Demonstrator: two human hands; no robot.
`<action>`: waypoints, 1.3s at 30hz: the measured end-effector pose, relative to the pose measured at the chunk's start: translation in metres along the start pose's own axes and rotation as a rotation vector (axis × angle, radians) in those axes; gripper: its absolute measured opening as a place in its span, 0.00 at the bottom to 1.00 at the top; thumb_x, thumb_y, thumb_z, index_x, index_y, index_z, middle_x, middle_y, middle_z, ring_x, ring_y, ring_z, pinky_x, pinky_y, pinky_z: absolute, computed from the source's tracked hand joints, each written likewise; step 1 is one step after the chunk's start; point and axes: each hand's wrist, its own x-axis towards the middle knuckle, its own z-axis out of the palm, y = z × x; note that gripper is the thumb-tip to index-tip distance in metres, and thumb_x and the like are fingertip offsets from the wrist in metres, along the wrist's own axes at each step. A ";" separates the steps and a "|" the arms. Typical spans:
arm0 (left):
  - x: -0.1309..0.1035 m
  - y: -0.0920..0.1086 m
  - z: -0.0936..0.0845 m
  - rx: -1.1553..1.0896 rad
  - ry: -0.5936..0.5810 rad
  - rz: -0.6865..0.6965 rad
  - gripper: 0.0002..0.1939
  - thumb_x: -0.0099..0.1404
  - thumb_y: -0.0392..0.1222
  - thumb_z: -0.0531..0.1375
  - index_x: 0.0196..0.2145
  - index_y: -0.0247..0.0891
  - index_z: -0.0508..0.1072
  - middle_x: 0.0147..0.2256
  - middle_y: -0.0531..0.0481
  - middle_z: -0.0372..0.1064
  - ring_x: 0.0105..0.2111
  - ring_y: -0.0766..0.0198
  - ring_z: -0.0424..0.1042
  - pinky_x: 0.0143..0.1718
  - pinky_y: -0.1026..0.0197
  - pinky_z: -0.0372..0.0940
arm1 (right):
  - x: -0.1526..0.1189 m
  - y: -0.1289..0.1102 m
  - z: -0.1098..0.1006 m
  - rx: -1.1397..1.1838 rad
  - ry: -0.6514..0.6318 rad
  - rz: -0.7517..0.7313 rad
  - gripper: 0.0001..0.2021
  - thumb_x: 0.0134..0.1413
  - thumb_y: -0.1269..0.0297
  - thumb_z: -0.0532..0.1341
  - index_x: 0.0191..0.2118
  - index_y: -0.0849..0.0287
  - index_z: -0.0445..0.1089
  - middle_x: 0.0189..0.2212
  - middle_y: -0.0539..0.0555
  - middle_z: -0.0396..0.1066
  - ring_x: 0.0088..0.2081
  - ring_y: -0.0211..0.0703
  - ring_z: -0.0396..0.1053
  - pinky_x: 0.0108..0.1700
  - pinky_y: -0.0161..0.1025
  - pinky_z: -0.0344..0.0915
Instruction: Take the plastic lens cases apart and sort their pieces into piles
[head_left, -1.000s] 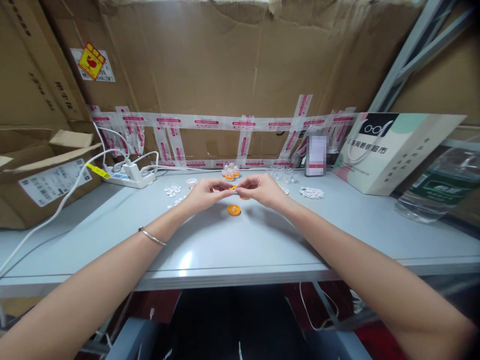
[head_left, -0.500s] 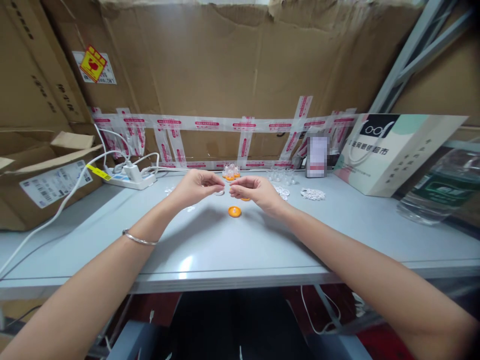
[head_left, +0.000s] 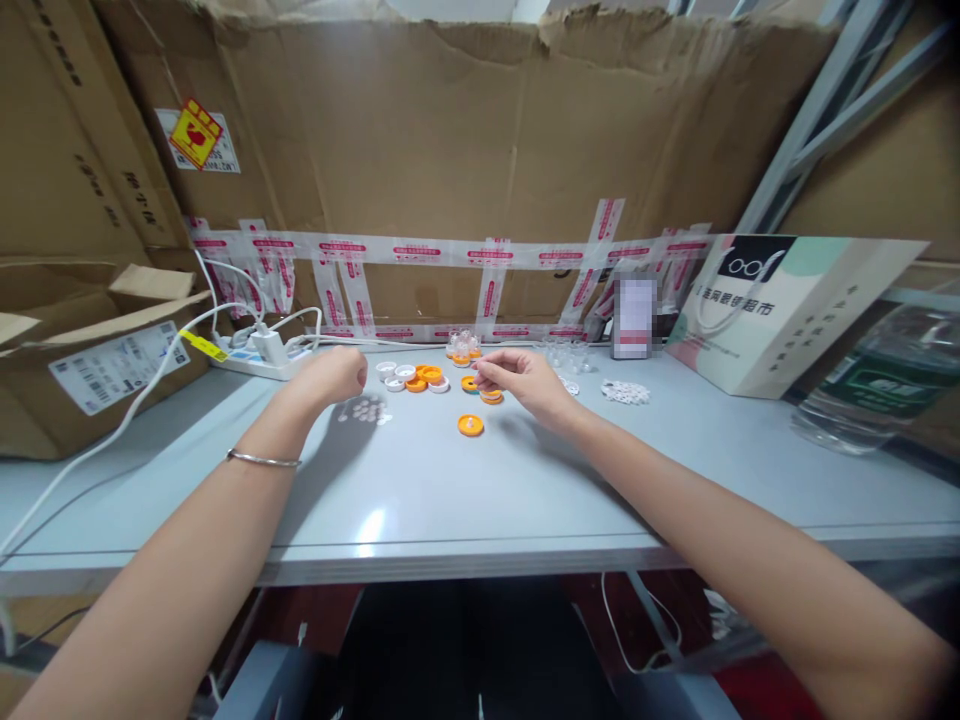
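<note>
My left hand [head_left: 336, 374] is curled closed just above and behind a spread of thin whitish discs [head_left: 366, 409]; whatever it may hold is hidden. Thumb and fingertips of my right hand [head_left: 519, 377] are pinched together over the table, on something too small to make out. Below that hand lies an orange round piece [head_left: 470, 426] with a small clear bit at its middle. Stacked orange and white rings [head_left: 491, 396] are beside the right fingers. Between the hands sits a group of orange round caps [head_left: 429, 374] and white round caps [head_left: 386, 371].
Clear plastic pieces [head_left: 463, 343] are heaped at the back, with more clear pieces [head_left: 566, 355] to the right. Small white parts [head_left: 625, 391] form a pile. Around them stand a phone [head_left: 634, 318], paper bag [head_left: 750, 320], water bottle [head_left: 877, 380], power strip [head_left: 262, 362] and open carton [head_left: 97, 350].
My left hand has moved left, away from the right hand, to the whitish discs. The caps between the hands now show. My right hand stays nearly in place, still pinched.
</note>
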 end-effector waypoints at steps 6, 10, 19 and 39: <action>0.006 0.005 0.010 0.006 -0.016 0.042 0.10 0.44 0.33 0.54 0.25 0.37 0.74 0.29 0.44 0.73 0.27 0.60 0.69 0.26 0.65 0.58 | -0.001 -0.001 0.000 -0.041 -0.005 -0.018 0.16 0.41 0.52 0.63 0.30 0.62 0.69 0.26 0.52 0.72 0.30 0.36 0.70 0.36 0.35 0.67; 0.005 0.006 0.012 -0.014 -0.017 0.064 0.11 0.44 0.33 0.54 0.25 0.37 0.74 0.27 0.44 0.72 0.27 0.60 0.69 0.26 0.65 0.58 | -0.002 -0.002 -0.001 -0.103 -0.006 -0.015 0.15 0.43 0.52 0.62 0.31 0.61 0.69 0.27 0.53 0.72 0.31 0.36 0.70 0.35 0.34 0.66; 0.008 0.009 0.012 -0.103 0.013 0.151 0.15 0.50 0.32 0.51 0.33 0.37 0.75 0.33 0.45 0.74 0.33 0.60 0.70 0.31 0.65 0.59 | -0.001 -0.001 -0.006 -0.314 -0.164 0.062 0.12 0.46 0.58 0.61 0.32 0.62 0.70 0.29 0.54 0.71 0.29 0.34 0.67 0.34 0.34 0.63; -0.018 0.077 0.002 -0.426 0.268 0.675 0.08 0.60 0.38 0.53 0.33 0.36 0.71 0.33 0.48 0.69 0.31 0.66 0.66 0.33 0.66 0.58 | -0.001 0.010 -0.014 -0.618 -0.528 0.057 0.18 0.41 0.55 0.63 0.39 0.58 0.68 0.25 0.48 0.62 0.26 0.33 0.59 0.27 0.32 0.55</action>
